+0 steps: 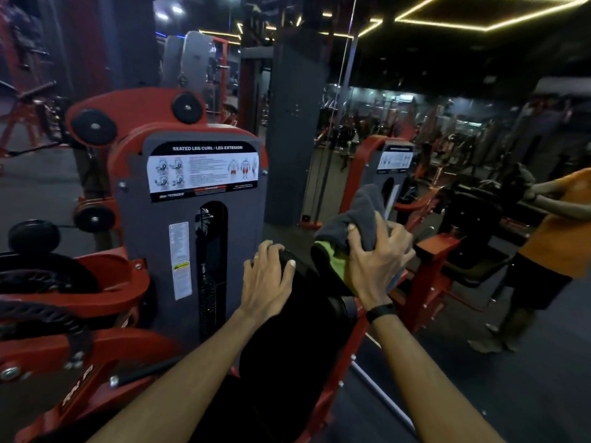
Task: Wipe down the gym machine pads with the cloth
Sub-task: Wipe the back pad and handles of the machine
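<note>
Dim mirrored gym; hands [267, 278] [375, 260] hide pad [297, 330] top, right gripping cloth [361, 215].

The white-and-black instruction placard [203, 169] at the top edge of the grey steel weight-stack shroud [137, 225] reads "SEATED LEG CURL / LEG EXTENSION" along its black header; its smaller print and the logo at its lower left corner are too blurred to read. The narrow white sticker [180, 259] beside the shroud's slot is illegible.
</note>
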Motion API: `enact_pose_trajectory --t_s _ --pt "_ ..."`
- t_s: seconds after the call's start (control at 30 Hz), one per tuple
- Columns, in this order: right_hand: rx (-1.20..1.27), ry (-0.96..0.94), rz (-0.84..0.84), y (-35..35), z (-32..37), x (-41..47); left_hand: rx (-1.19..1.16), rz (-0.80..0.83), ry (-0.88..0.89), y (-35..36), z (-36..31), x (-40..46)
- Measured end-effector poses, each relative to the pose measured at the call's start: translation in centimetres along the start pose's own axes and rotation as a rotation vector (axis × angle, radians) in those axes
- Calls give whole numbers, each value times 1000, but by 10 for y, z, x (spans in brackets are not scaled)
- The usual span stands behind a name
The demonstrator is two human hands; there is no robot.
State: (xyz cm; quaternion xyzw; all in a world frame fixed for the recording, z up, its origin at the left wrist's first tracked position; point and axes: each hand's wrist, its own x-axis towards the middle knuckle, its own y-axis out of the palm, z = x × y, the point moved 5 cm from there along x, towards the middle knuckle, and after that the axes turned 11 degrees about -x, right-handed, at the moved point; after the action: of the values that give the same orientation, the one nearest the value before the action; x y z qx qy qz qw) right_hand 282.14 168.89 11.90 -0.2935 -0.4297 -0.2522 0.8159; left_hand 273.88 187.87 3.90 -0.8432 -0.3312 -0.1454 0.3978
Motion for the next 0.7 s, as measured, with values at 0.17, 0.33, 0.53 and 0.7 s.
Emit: enact_pose_trajectory --t_s 0.17,0.33,0.53,0.7 --pt "-368 -178 675 75 -14 -44 82 4 -56 9 30 0" --pt "-543 -374 1098 131 -13 -66 93 -41 -136 15 62 2" --pt "-696 -450 942 167 14 -78 38 -95 -239 44 84 12" --pt "-659 -426 976 198 30 -75 -48 -97 -399 57 86 -2"
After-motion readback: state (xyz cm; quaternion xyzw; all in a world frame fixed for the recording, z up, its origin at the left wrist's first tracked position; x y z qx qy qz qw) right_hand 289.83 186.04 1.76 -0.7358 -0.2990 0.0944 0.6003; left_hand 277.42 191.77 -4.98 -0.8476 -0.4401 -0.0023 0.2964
